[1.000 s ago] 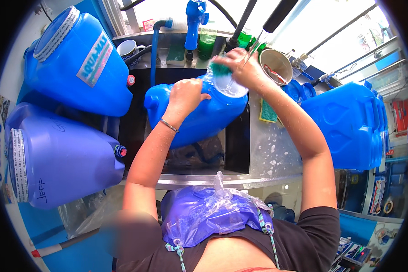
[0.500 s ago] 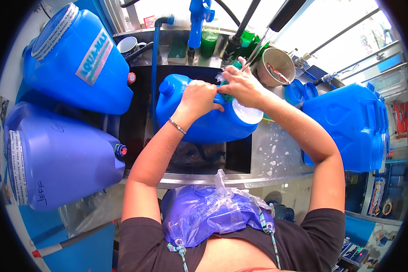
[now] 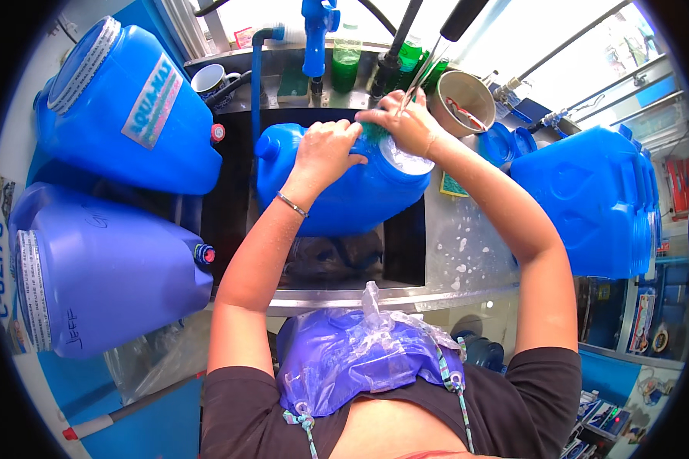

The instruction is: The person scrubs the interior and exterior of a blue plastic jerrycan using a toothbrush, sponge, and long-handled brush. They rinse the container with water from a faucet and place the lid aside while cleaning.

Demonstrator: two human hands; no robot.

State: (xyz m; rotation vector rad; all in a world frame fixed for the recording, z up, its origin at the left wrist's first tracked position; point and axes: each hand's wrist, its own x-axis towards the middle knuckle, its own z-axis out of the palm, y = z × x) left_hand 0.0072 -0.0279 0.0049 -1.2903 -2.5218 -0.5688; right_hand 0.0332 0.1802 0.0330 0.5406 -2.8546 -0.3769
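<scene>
A blue water jug (image 3: 344, 191) lies on its side over the dark sink basin (image 3: 402, 252). My left hand (image 3: 325, 153) is curled over the jug's top at its handle, thumb toward me. At the jug's right end, by its wide round white opening (image 3: 406, 159), my right hand (image 3: 402, 126) is closed around a green scrubber (image 3: 373, 131), partly hidden by the fingers. A metal shaft with a black grip (image 3: 465, 17) runs down to this hand; whether it joins the scrubber I cannot tell. The jug's small blue cap (image 3: 267, 146) faces left.
Two large jugs, one blue (image 3: 161, 138) and one purple (image 3: 115, 268), stand at left. More blue jugs (image 3: 582, 199) are at right. Behind the sink are a blue tap (image 3: 315, 38), green bottles (image 3: 347, 65), a mug (image 3: 209, 79) and a beige bucket (image 3: 463, 99). Wet steel counter (image 3: 467, 245) lies between.
The jug has shifted slightly left and toward the far side. My right hand has moved a little toward the jug's opening with the scrubber, and its fingers have closed more. My left hand stays on the jug.
</scene>
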